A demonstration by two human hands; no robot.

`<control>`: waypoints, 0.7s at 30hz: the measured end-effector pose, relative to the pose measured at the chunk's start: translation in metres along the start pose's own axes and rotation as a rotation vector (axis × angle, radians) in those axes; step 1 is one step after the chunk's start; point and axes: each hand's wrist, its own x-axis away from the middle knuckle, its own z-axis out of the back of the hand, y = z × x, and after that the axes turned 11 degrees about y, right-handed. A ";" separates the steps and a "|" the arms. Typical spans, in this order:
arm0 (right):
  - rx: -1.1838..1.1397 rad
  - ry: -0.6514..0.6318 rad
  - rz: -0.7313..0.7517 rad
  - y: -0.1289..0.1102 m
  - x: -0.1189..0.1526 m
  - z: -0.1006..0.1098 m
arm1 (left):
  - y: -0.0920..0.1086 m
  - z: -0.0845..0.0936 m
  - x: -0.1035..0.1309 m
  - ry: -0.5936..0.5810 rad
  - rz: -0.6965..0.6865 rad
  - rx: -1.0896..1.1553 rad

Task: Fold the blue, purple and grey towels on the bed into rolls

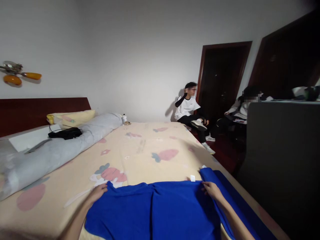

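A blue cloth (130, 210) with a fold line down its middle is spread over the near part of the bed. My left hand (99, 192) pinches its far left corner. At its far right corner, my right hand (211, 190) has its fingers closed on the edge, beside a small white tag (192, 178). Another blue cloth (232, 200), folded long and narrow, lies just to the right, partly behind my right forearm.
The bed (140, 166) has a patterned cream sheet. A rolled grey quilt (100, 128) runs along the left, with a black item (66, 133) on it. Two people sit beyond the right edge. A dark panel (282, 160) stands at the right.
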 end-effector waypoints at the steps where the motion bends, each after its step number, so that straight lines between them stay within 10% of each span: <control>1: -0.029 -0.001 -0.002 0.001 -0.002 0.000 | -0.002 0.000 -0.003 0.000 -0.025 -0.012; 21: -0.016 0.247 0.203 0.002 -0.023 -0.041 | 0.019 -0.027 -0.050 0.120 -0.127 -0.460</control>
